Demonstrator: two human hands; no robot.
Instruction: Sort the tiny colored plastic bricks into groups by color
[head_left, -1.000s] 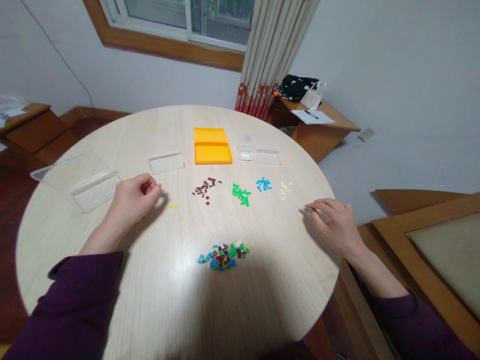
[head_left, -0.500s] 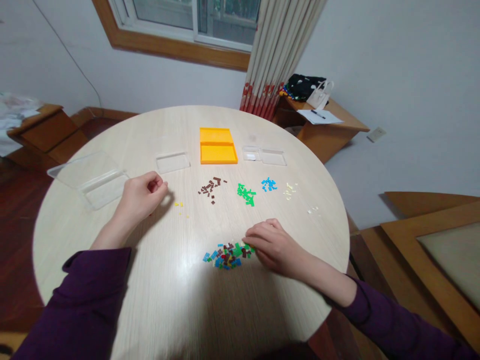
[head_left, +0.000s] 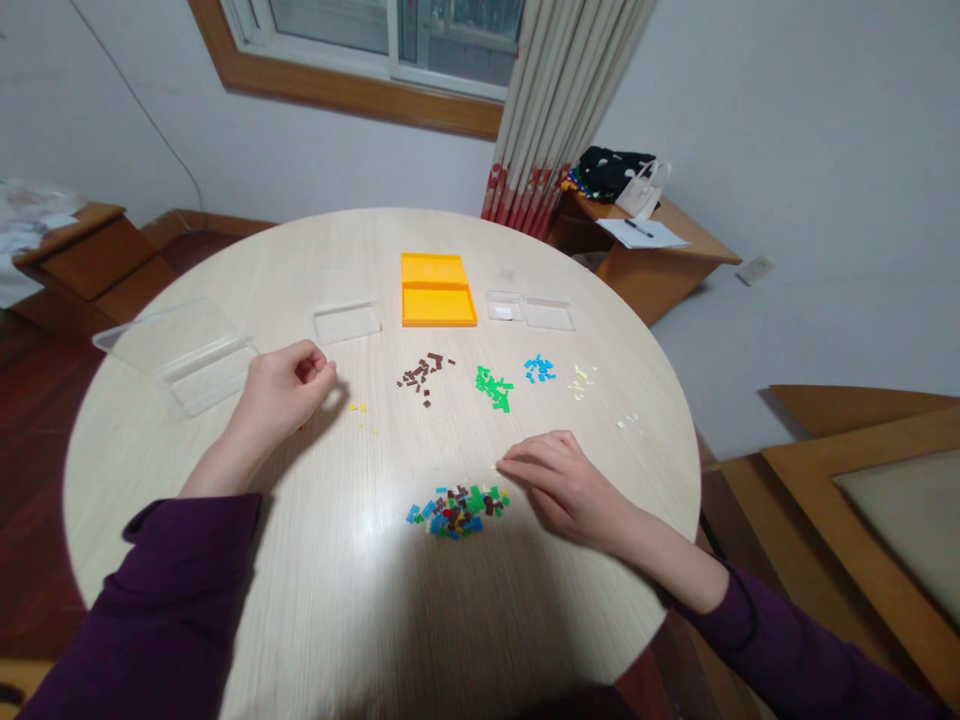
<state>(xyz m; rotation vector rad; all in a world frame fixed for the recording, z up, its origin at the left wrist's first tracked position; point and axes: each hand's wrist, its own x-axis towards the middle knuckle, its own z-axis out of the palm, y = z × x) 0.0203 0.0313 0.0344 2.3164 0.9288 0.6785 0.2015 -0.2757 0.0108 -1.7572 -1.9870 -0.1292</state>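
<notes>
My right hand (head_left: 566,487) is closed in a pinch just above and right of a mixed heap of small toy building bricks (head_left: 459,512). A tiny pale brick (head_left: 497,466) shows at its fingertips. My left hand (head_left: 289,388) is curled shut over the table's left side, its thumb and forefinger together; whatever it may hold is hidden. By the left hand lie several yellow bricks (head_left: 360,408), and a red one (head_left: 301,428) peeks out below it. Sorted groups spread farther right: brown bricks (head_left: 421,374), green bricks (head_left: 493,388), blue bricks (head_left: 539,369), cream bricks (head_left: 580,381) and white bricks (head_left: 627,421).
Along the back of the round table (head_left: 330,600) stand an open orange case (head_left: 439,305), a clear tray (head_left: 346,322) and a small clear open box (head_left: 547,313). A larger clear hinged box (head_left: 206,380) sits at the left, beside my left forearm.
My right hand has drawn back slightly from the mixed heap, up and to the right, with the pale brick at its fingertips. My left hand stays where it was.
</notes>
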